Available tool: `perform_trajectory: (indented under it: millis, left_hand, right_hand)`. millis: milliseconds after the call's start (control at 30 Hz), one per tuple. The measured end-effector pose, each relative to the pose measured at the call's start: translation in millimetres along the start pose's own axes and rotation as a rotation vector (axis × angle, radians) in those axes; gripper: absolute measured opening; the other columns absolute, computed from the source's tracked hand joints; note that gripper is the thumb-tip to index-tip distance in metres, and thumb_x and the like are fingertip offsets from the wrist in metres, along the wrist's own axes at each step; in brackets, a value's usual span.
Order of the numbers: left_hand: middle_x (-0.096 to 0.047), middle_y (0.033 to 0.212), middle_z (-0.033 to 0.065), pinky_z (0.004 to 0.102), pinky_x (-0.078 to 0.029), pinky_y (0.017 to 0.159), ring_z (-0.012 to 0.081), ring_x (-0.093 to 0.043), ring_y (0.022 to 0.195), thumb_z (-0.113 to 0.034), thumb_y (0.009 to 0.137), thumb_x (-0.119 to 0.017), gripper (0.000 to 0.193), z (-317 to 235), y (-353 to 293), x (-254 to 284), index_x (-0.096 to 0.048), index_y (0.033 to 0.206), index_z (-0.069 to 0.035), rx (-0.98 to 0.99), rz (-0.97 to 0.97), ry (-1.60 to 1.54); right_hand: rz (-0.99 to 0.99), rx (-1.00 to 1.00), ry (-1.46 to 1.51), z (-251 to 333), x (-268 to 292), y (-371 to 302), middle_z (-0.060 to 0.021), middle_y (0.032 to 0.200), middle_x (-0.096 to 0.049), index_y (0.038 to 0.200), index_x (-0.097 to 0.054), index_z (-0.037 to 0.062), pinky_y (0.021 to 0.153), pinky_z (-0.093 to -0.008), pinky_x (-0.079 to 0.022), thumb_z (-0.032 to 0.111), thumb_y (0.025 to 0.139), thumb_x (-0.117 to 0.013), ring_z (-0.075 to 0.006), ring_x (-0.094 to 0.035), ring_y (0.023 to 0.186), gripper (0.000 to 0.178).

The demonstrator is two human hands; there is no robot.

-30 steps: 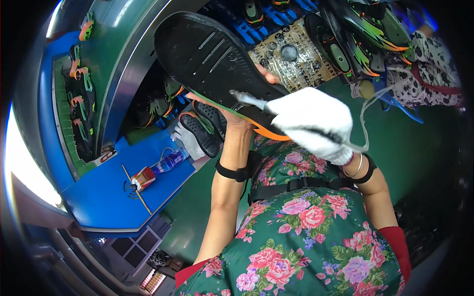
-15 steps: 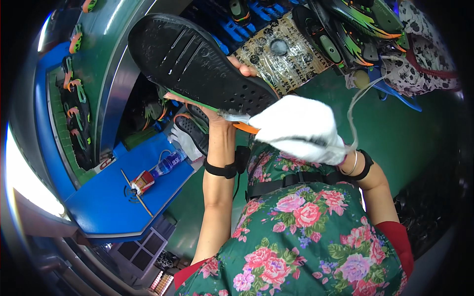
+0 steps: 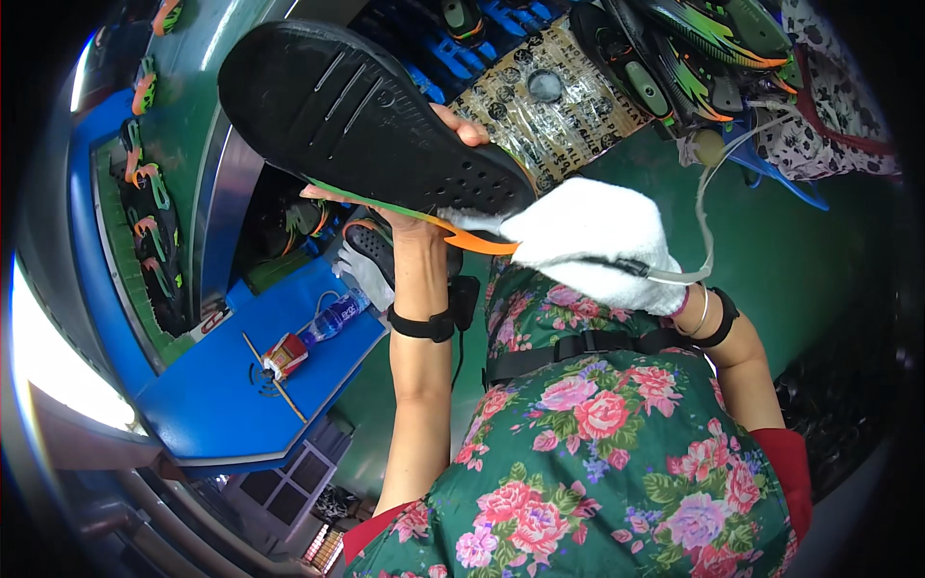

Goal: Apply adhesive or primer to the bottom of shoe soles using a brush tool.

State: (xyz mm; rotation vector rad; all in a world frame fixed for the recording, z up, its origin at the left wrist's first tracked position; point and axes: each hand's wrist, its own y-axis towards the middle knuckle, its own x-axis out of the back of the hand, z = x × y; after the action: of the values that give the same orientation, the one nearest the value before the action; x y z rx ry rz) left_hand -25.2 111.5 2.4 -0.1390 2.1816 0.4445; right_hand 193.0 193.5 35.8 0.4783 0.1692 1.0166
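Observation:
My bare left hand [image 3: 461, 126] is closed around a black shoe sole [image 3: 356, 120], its fingers on the far edge and its thumb side along the near edge. The broad face, with several grooves and small holes, is turned toward me and tilted. A green and orange strip [image 3: 472, 241] runs along the near edge. In a white glove, my right hand [image 3: 597, 246] closes on a brush [image 3: 470, 221] whose pale bristles touch the sole's near edge by the holes. The brush handle is hidden in the glove. A clear tube [image 3: 706, 212] runs from the glove toward the back right.
A taped, patterned box top [image 3: 544, 120] lies beyond the sole. Black shoes [image 3: 674, 58] with green and orange trim are stacked at back right. On the blue table [image 3: 212, 405] at left are a bottle [image 3: 337, 316] and a red packet [image 3: 285, 356]. More shoe parts [image 3: 149, 231] stand at far left.
The sole has shifted a little to the left and turned slightly, showing more of its orange strip. My gloved right hand has moved slightly right, with the brush still at the edge.

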Motion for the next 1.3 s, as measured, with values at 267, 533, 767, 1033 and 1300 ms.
perform_trajectory:
  millis: [267, 533, 767, 1033, 1300]
  left_hand:
    - [-0.065, 0.105, 0.0254, 0.0513, -0.055, 0.093, 0.0377, -0.067, 0.102, -0.108, 0.046, -0.045, 0.143, -9, 5, 24, -0.059, 0.12, 0.013, -0.001, 0.046, -0.001]
    - [-0.064, 0.108, 0.0221, 0.0494, -0.055, 0.095, 0.0345, -0.066, 0.103, -0.103, 0.053, -0.05, 0.132, -5, 15, 0, -0.06, 0.12, 0.01, -0.028, 0.014, -0.023]
    - [-0.063, 0.106, 0.0198, 0.0482, -0.052, 0.098, 0.0336, -0.064, 0.102, -0.103, 0.056, -0.047, 0.127, -5, 2, 12, -0.06, 0.116, 0.008, -0.003, -0.182, 0.033]
    - [-0.067, 0.108, 0.0222, 0.0487, -0.053, 0.093, 0.0349, -0.065, 0.099, -0.106, 0.05, -0.044, 0.135, -5, 10, 16, -0.058, 0.131, 0.001, 0.004, -0.117, 0.025]
    - [-0.065, 0.112, 0.0226, 0.0496, -0.052, 0.087, 0.0362, -0.064, 0.094, -0.105, 0.054, -0.047, 0.135, -7, 10, 17, -0.05, 0.142, -0.001, 0.222, -0.021, 0.037]
  right_hand:
    - [-0.012, -0.042, -0.005, -1, 0, 2, -0.0096, 0.103, -0.078, 0.094, -0.079, 0.0054, 0.082, -0.034, -0.059, -0.001, 0.08, -0.079, -0.0215, -0.074, 0.093, 0.016]
    - [0.004, 0.106, -0.121, -2, 1, -5, -0.0087, 0.106, -0.077, 0.105, -0.078, 0.0089, 0.08, -0.0374, -0.058, 0.001, 0.078, -0.077, -0.0271, -0.072, 0.093, 0.029]
    - [-0.057, -0.156, 0.154, 10, -15, -10, -0.0076, 0.109, -0.077, 0.109, -0.078, 0.0073, 0.085, -0.0348, -0.056, 0.005, 0.083, -0.077, -0.023, -0.073, 0.097, 0.026]
    - [-0.181, -0.009, -0.182, -1, -4, -14, -0.0113, 0.098, -0.077, 0.095, -0.077, 0.0029, 0.074, -0.0346, -0.058, -0.003, 0.077, -0.076, -0.0248, -0.073, 0.083, 0.019]
    - [-0.047, -0.15, 0.221, -4, 2, -13, -0.0148, 0.101, -0.077, 0.093, -0.077, 0.0015, 0.077, -0.0365, -0.059, -0.003, 0.077, -0.077, -0.0274, -0.074, 0.09, 0.017]
